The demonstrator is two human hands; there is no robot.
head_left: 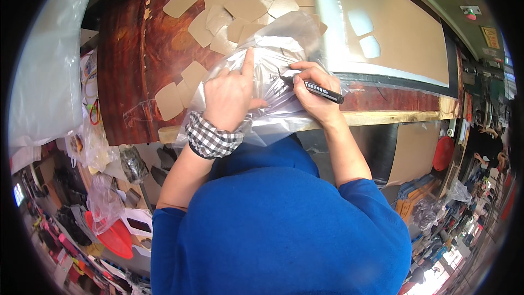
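Note:
A clear plastic bag (284,49) lies bunched at the table's front edge, with whitish, shiny contents showing through. My right hand (317,90) grips a black marker pen (327,94), its tip at the bag's surface beside some dark handwritten strokes. My left hand (232,93) presses flat on the bag, index finger stretched forward and thumb out to the side. A black-and-white checked scrunchie (212,135) circles the left wrist. Behind the bag, loose tan rounded-square pieces (245,5) are heaped on the reddish-brown wooden table (124,65).
At the right, a large tan sheet (396,33) with two pale cut-out shapes lies on a white-edged bed. Plastic sheeting (49,60) hangs at far left. Below the table stand a red stool (112,237) and plastic bags (106,202). Another person (486,145) is at far right.

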